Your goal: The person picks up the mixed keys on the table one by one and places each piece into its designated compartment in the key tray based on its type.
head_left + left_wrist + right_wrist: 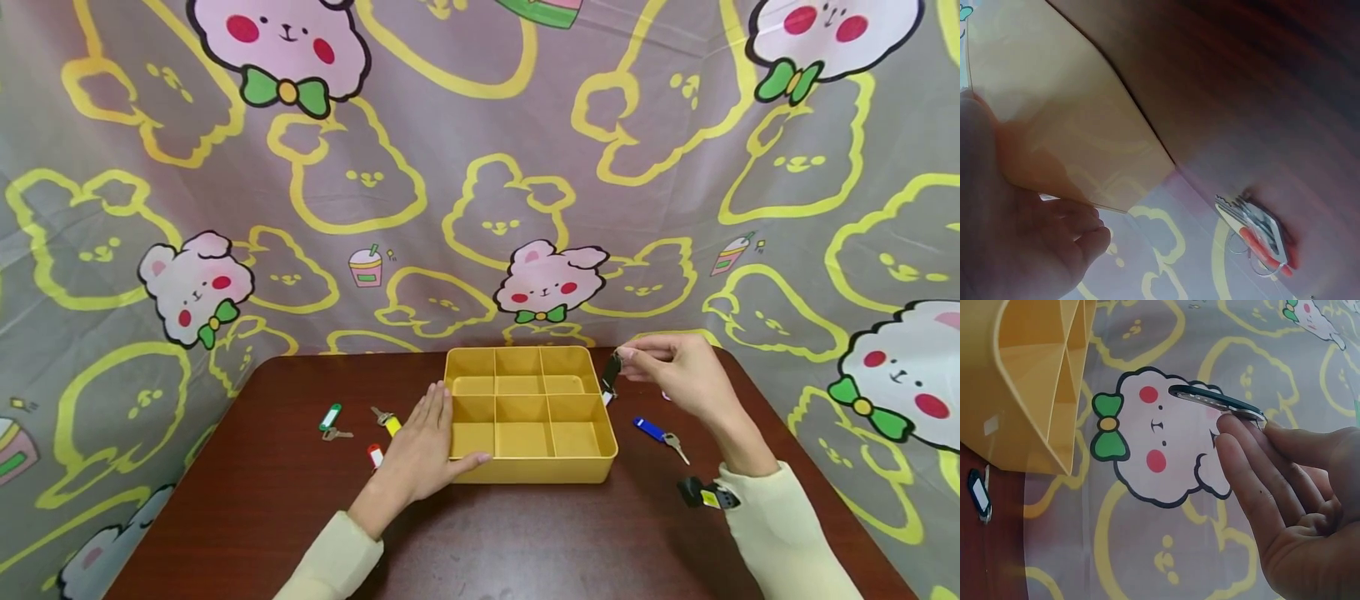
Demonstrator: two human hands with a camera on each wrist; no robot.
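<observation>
A yellow six-compartment box [525, 472] stands on the table. My left hand [422, 446] rests against its left side, fingers straight along the wall and thumb over the front rim. Beyond the box's right edge, my right hand [686, 375] pinches a dark key tag [612, 371] between thumb and fingertips, held above the tabletop. In the right wrist view this tag [1210, 400] is a slim oval seen edge-on; whether a key hangs from it is hidden. Another dark tag with a white label [980, 495] lies by the box.
Left of the box lie a green key tag [330, 417], a yellow one [392, 426] and a red one [375, 455]. On the right is a blue key tag [649, 429] with its key. Patterned cloth [420, 192] hangs behind and beside the brown table [255, 500].
</observation>
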